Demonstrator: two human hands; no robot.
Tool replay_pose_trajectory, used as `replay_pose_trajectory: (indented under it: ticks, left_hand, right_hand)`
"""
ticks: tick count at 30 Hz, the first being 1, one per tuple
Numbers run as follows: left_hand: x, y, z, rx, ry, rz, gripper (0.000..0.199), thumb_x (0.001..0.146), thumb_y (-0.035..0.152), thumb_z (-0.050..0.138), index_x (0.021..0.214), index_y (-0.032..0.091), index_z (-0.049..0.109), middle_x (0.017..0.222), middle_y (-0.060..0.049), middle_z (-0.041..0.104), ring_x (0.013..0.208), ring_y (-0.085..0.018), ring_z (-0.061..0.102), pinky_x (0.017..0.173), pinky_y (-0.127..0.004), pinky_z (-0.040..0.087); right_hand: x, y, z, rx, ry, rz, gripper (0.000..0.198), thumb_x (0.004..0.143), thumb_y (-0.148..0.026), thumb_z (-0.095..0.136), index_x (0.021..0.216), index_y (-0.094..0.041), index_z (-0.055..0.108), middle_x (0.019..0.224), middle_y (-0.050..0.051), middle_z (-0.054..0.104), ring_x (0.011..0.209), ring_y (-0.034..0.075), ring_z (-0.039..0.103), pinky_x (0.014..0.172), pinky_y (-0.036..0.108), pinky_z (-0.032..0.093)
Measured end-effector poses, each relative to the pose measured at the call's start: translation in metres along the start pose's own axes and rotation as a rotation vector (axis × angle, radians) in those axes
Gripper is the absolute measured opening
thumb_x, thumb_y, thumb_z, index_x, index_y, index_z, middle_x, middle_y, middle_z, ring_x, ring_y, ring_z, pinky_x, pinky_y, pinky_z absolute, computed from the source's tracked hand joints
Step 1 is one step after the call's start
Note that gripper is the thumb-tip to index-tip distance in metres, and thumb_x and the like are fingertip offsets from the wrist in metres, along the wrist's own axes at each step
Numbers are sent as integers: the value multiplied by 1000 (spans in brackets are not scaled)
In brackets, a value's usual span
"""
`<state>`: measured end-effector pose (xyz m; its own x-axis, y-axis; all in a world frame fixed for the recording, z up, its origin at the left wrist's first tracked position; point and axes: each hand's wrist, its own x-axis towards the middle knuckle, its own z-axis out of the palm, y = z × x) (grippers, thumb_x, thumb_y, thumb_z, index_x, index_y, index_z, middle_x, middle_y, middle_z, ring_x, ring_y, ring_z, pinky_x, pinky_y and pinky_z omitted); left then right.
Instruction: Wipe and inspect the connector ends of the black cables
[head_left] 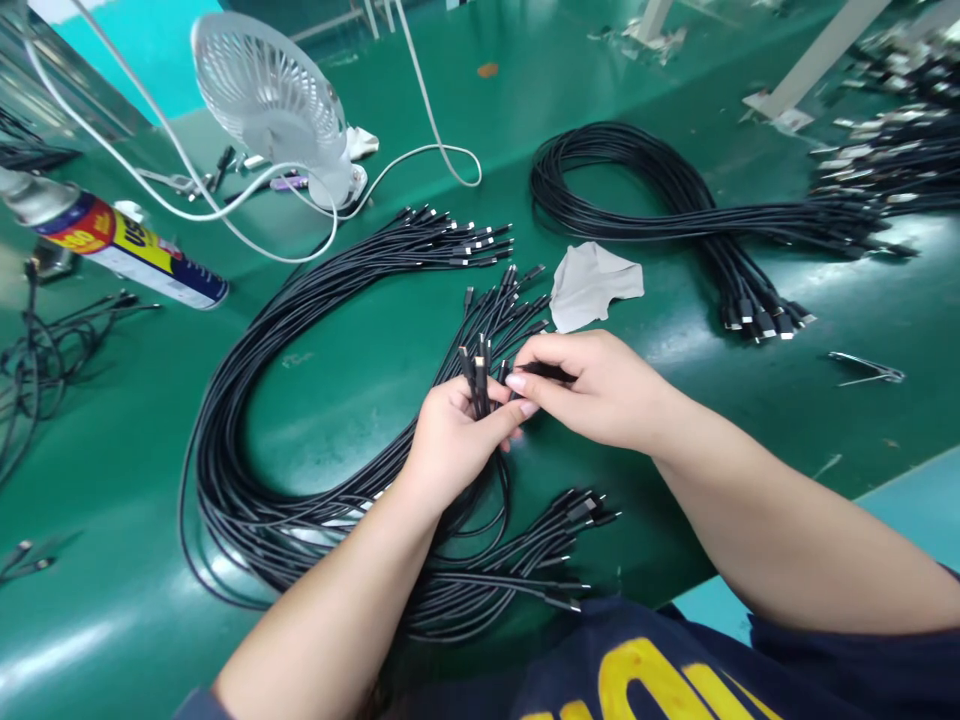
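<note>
Left hand (459,428): gripped cable ends (481,374) near the counter's (795,420) front edge
Right hand (600,388): bent fingertips close; hold unclear
Cable step: seemingly was arranging ends
Next: needed steady left grip

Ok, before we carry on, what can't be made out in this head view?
All in the head view:
Number of cables in the left hand: hidden by the left fingers.
What the right hand pinches, if anything: covered by the right fingers.
Spray can: top cut off by the left edge.
Far-right cable pile: cut off by the right edge, plugs blurred.
</note>
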<state>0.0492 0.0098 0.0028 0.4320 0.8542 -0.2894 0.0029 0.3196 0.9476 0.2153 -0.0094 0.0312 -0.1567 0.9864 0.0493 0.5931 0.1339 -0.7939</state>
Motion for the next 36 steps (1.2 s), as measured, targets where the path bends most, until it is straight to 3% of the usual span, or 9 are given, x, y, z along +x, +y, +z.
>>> replay_pose_trajectory:
  ticks: [4, 7, 15, 21, 26, 31, 36]
  left_hand:
    - [-1, 0, 0, 7, -10, -45, 26, 65, 29, 84, 72, 15, 63, 53, 2, 63, 42, -8, 53, 45, -20, 44]
    - [0, -1, 0, -2, 2, -59, 28, 64, 31, 84, 71, 15, 63, 53, 2, 63, 42, -8, 53, 45, -21, 43]
    - [0, 0, -1, 29, 2, -56, 26, 65, 32, 83, 73, 15, 64, 54, 2, 62, 43, -8, 53, 46, -21, 44]
    - [0, 1, 0, 73, -4, -33, 24, 67, 30, 82, 73, 14, 65, 53, 3, 61, 44, -8, 53, 45, -20, 44]
    - [0, -1, 0, 70, -4, -33, 24, 68, 30, 81, 75, 14, 64, 54, 4, 61, 44, -7, 53, 45, -19, 44]
    - [1, -2, 1, 17, -6, -52, 23, 69, 29, 79, 77, 14, 62, 55, 3, 63, 45, -9, 55, 47, -21, 45]
    - [1, 0, 0, -50, -78, -20, 21, 80, 32, 70, 77, 12, 67, 59, 0, 63, 50, -9, 54, 53, -22, 45]
  right_hand:
    - [2, -2, -5, -24, 62, -21, 16, 83, -19, 55, 68, -17, 60, 55, -3, 57, 48, 8, 46, 48, 21, 31]
    - [2, -1, -8, -31, 141, 7, 12, 84, -19, 56, 73, -17, 61, 59, -2, 61, 53, 10, 52, 51, 22, 36]
    - [3, 5, -5, 158, 60, -37, 13, 83, -15, 55, 87, -16, 67, 85, 3, 68, 76, 14, 62, 67, 26, 46]
    - [5, 2, -6, 46, -29, -35, 14, 84, -18, 57, 72, -16, 64, 67, -1, 63, 62, 11, 55, 58, 22, 40]
    - [4, 3, -9, -56, 47, -73, 14, 86, -18, 53, 72, -17, 58, 65, -2, 57, 58, 10, 48, 55, 22, 35]
    - [5, 7, -10, -51, 80, -24, 17, 88, -23, 53, 73, -18, 56, 64, -2, 54, 58, 11, 46, 56, 24, 35]
    - [5, 9, -8, -25, 189, -20, 13, 85, -24, 59, 73, -19, 59, 75, 2, 58, 70, 15, 54, 64, 27, 40]
